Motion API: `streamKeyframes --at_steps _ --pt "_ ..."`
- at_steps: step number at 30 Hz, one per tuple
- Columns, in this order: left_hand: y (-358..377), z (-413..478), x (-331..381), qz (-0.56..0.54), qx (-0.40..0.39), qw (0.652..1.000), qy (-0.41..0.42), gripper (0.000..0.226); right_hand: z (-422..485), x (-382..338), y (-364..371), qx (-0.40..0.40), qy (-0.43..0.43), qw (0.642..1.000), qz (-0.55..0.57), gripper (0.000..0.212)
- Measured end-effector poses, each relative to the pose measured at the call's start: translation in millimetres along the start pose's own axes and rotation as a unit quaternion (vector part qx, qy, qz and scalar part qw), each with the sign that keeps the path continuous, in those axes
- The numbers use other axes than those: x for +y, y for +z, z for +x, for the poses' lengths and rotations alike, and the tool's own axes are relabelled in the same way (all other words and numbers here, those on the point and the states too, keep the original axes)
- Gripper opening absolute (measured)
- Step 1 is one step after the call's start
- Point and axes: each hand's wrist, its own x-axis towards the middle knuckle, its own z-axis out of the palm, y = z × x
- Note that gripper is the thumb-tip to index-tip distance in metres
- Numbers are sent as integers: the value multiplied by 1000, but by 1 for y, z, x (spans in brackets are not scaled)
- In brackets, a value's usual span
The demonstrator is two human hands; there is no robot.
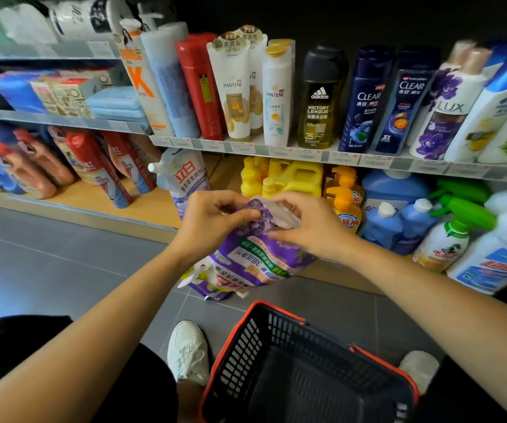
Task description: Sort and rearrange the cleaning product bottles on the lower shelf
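Grey tiled floor runs up to the lower shelf. My left hand and right hand both pinch the bottom edge of an upturned purple refill pouch, fingers curled. Just beyond my fingertips stand a matching pouch, yellow jugs and blue bottles. Below my wrists sits a black basket, its mesh floor showing.

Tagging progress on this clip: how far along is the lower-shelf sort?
Looks done: yellow jugs and blue bottles stand grouped on the lower shelf. In hand: left hand and right hand both grip a purple pouch in front of the shelf. Left: that pouch is not yet shelved; probably it goes by the standing pouch, where bare shelf shows. The basket looks empty.
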Motion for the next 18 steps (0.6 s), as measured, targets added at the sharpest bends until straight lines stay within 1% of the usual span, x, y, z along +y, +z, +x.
streamKeyframes --at_steps 2,5,6,7,10,12,14,16,18 --pt "-4 -4 -4 -19 -10 1000 -7 7 4 -3 3 20 -2 999 33 35" --pt "-9 -10 -14 -61 -15 997 -37 12 6 -7 6 28 -6 999 42 24" --pt "-13 -12 -21 -56 -20 997 -51 17 7 -6 4 25 -5 999 43 23" --pt "-18 -15 -29 -35 -32 996 -73 28 7 -5 0 21 -1 999 48 23" --pt "-34 -28 -60 31 -92 977 -188 75 10 0 -12 21 11 997 77 27" --pt "-35 -40 -79 33 -126 957 -261 94 12 -1 -19 36 7 994 99 30" --pt "-32 -50 -92 11 -138 943 -304 98 15 -3 -26 51 5 990 133 36" --pt "-27 -54 -97 -19 -133 937 -323 97 19 -7 -32 60 5 986 157 35" --pt "-21 -52 -96 -43 -109 945 -305 84 22 -12 -36 62 -2 982 177 32"
